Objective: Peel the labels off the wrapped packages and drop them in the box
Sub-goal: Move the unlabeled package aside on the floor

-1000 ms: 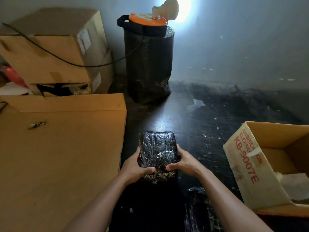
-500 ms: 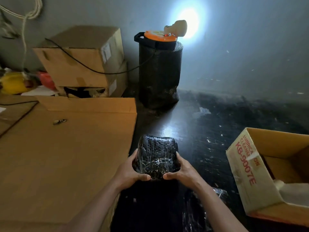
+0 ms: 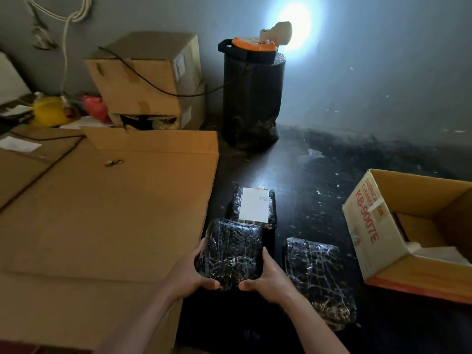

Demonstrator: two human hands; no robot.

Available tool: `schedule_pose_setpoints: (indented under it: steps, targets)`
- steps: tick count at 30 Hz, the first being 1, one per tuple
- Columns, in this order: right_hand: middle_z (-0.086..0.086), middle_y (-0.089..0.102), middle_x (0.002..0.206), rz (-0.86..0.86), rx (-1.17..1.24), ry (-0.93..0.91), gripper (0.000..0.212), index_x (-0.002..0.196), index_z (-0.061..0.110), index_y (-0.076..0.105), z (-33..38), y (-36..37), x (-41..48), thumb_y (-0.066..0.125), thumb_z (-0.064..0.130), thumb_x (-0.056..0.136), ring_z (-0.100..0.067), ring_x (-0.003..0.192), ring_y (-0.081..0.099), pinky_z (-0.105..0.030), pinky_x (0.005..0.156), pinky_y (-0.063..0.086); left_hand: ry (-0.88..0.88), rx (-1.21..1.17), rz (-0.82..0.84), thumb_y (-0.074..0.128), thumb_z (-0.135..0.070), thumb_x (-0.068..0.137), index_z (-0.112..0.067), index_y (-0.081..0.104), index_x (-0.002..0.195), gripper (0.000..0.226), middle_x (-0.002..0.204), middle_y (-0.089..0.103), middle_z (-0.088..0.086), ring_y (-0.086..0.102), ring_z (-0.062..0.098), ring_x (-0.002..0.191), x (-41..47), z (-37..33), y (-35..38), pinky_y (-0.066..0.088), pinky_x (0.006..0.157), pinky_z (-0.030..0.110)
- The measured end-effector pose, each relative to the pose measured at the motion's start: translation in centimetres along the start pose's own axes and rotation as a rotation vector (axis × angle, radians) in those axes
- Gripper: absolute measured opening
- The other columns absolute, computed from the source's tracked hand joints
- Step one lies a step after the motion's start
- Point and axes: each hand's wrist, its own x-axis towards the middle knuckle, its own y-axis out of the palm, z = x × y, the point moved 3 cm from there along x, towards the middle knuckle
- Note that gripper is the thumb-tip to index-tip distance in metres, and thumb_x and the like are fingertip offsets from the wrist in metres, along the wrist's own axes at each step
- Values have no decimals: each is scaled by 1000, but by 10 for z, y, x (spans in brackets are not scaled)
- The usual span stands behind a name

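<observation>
Two bare forearms come up from the lower edge of the view and meet at one black wrapped package (image 3: 231, 251), which they hold between them above the dark floor (image 3: 319, 175). The left hand (image 3: 189, 273) grips the package's left side and near corner, with the thumb curled over the near edge and the fingers hidden behind the wrap. The right hand (image 3: 268, 277) takes the right side in the same way, its thumb pressed on the near edge and pointing toward the left thumb; the two thumbs are near each other but do not touch. Both hands are closed firmly on the package. The upper face of this package is shiny black film with many creases, and no label shows on it.

Just behind it lies a second package (image 3: 270, 221) on the floor, partly covered by the held one, and it carries a white label (image 3: 255, 208) with small print that is too blurred to read. A third package (image 3: 319, 282) lies to the right of the hands, on the floor, with its wrap showing only creases.

The open cardboard box (image 3: 367, 226) stands at the right, well apart from the hands, with red letters "KB-9007E" on its side and some pale paper inside. A big flat cardboard sheet (image 3: 102, 213) lies to the left, beside the held package.
</observation>
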Motion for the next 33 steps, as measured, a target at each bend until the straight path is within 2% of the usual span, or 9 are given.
schedule_pose_setpoints:
  steps: [6, 11, 13, 19, 24, 26, 28, 29, 33]
  targets:
    - [8, 58, 130, -16, 19, 51, 116, 153, 29, 14, -26, 34, -17, 90, 31, 66, -10, 110, 58, -27, 94, 47, -76, -34, 46, 99, -40, 43, -46, 19, 154, 137, 145, 50, -14, 48, 11, 133, -16, 37, 24, 38, 112, 34]
    - [0, 46, 147, -17, 38, 112, 121, 156, 29, -4, -40, 45, -26, 86, 29, 75, -19, 126, 50, -26, 94, 43, -89, 3, 27, 97, -22, 56, -49, 14, 149, 128, 135, 48, -19, 47, 7, 122, -20, 44, 38, 38, 96, 21]
    - [0, 41, 152, -34, 30, 109, 120, 156, 32, -5, -41, 48, -28, 85, 31, 76, -21, 132, 46, -27, 93, 41, -90, 11, 10, 98, -24, 55, -42, 13, 156, 133, 144, 44, -15, 45, 7, 124, -20, 47, 38, 37, 98, 21]
    - [0, 31, 155, -85, 5, 110, 119, 157, 33, -1, -42, 52, -29, 84, 36, 75, -19, 140, 34, -33, 107, 37, -74, 68, 15, 96, -19, 60, -38, 16, 157, 127, 143, 45, -8, 43, 13, 130, -18, 47, 34, 35, 103, 25]
    - [1, 28, 159, -72, -47, 120, 119, 157, 30, -5, -40, 53, -27, 82, 39, 77, -20, 143, 31, -34, 110, 34, -52, 99, 79, 97, -25, 59, -30, 15, 159, 129, 147, 44, -10, 43, 12, 132, -10, 53, 29, 34, 103, 21]
    - [-2, 31, 158, -80, -104, 122, 115, 157, 26, -6, -34, 53, -24, 79, 39, 80, -21, 142, 34, -35, 111, 35, -30, 116, 99, 94, -45, 60, -29, 18, 159, 127, 146, 44, -11, 45, 14, 134, -5, 52, 19, 36, 107, 26]
    - [-5, 36, 153, -103, -204, 101, 105, 157, 21, -1, -19, 49, -20, 73, 40, 85, -21, 138, 38, -35, 111, 36, -34, 131, 85, 82, -70, 61, -27, 23, 158, 121, 149, 47, -1, 48, 17, 132, 2, 46, 4, 42, 107, 34]
    - [-5, 37, 151, -131, -247, 78, 98, 157, 19, 4, -9, 44, -17, 70, 41, 88, -21, 137, 38, -35, 112, 35, -17, 156, 53, 75, -73, 66, -25, 27, 157, 113, 149, 48, 3, 50, 18, 131, 9, 40, -5, 43, 105, 34]
    - [-7, 39, 151, -245, -305, -9, 78, 155, 16, 21, 32, 13, 4, 63, 39, 93, -23, 139, 37, -37, 113, 33, 117, 292, -92, 69, -59, 84, -20, 44, 149, 80, 144, 55, 3, 56, 18, 125, 51, 2, -34, 47, 99, 32]
